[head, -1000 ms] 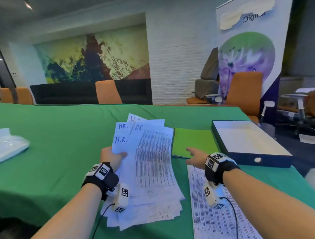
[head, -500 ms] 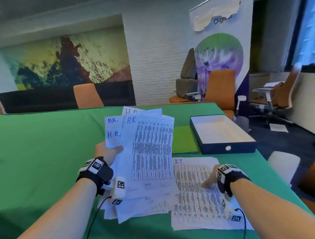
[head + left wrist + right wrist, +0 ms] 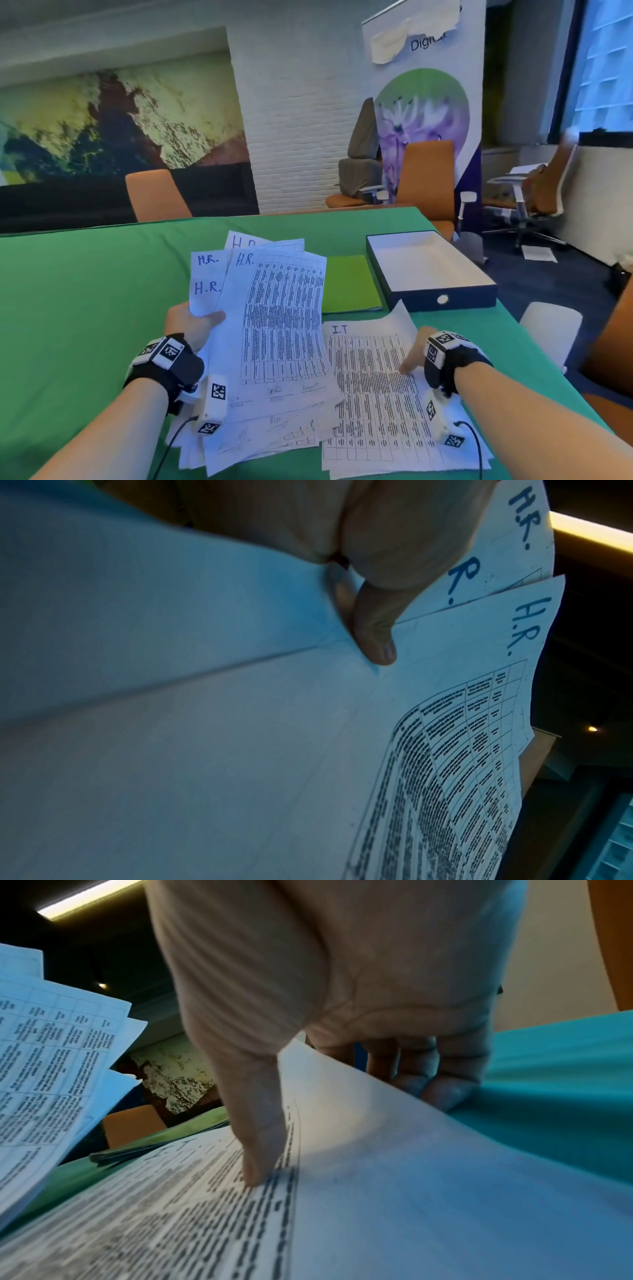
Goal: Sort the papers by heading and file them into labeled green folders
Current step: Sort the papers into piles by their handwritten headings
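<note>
Fingers of the left hand point(image 3: 191, 322) curl behind a fanned sheaf of H.R. papers point(image 3: 274, 318), the thumb point(image 3: 375, 639) clamped across the front near the upper left corner, so the whole stack is pinched at one edge and held tilted up off the green table point(image 3: 85, 308). Such sheets are light and limp; held by one corner like this they look likely to splay and slide over one another, and a firmer hold lower down the long side would probably keep them squared.

Further right, a bright green folder point(image 3: 349, 284) lies flat on the table just beyond the sheaf, beside an open navy box point(image 3: 428, 270).

Nearer, the I.T. papers point(image 3: 370, 394) lie flat. The right hand point(image 3: 416, 353) has its thumb point(image 3: 260, 1150) pressed on the printed face while the other fingertips point(image 3: 441, 1091) tuck under the lifted right edge, pinching it. That edge bows upward; thin paper creases easily, so lifting by the long edge with the thumb on top seems the safest purchase.
</note>
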`<state>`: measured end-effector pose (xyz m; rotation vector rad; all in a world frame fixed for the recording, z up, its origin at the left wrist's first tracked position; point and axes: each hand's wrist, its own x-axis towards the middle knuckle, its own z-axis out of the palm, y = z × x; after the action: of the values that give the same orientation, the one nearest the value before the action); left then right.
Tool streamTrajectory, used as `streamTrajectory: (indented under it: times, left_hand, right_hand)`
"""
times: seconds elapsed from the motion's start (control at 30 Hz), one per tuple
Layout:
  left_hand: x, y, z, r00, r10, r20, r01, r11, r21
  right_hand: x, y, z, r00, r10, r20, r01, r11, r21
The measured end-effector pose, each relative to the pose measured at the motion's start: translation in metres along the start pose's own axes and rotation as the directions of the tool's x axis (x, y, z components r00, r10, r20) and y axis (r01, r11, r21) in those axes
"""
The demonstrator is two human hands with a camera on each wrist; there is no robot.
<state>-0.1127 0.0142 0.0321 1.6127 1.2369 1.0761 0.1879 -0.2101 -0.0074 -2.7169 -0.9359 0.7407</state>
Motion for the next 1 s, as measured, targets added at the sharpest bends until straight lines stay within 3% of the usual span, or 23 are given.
streamTrajectory:
  times: [0.6, 0.77, 0.87, 1.0]
  left_hand:
    - [-0.002, -0.005, 0.002, 0.999, -0.014, 0.031, 0.015, 1.0, -0.021]
    - [-0.001, -0.005, 0.003, 0.999, -0.008, 0.031, 0.009, 1.0, -0.009]
    - [0.0, -0.005, 0.003, 1.0, -0.005, 0.023, 0.005, 1.0, -0.003]
    - [0.001, -0.005, 0.005, 1.0, -0.001, 0.03, 0.001, 1.0, 0.011]
  right_hand:
    - [-0.002, 0.001, 0.005, 0.998, 0.027, -0.052, -0.031, 0.997, -0.076]
    - [0.009, 0.011, 0.006, 0.996, 0.002, -0.084, 0.0, 1.0, 0.023]
    - [0.018, 0.014, 0.001, 0.983, -0.046, -0.179, 0.074, 0.985, 0.155]
    - [0.013, 0.013, -0.024, 0.919, -0.025, -0.393, 0.144, 0.95, 0.276]
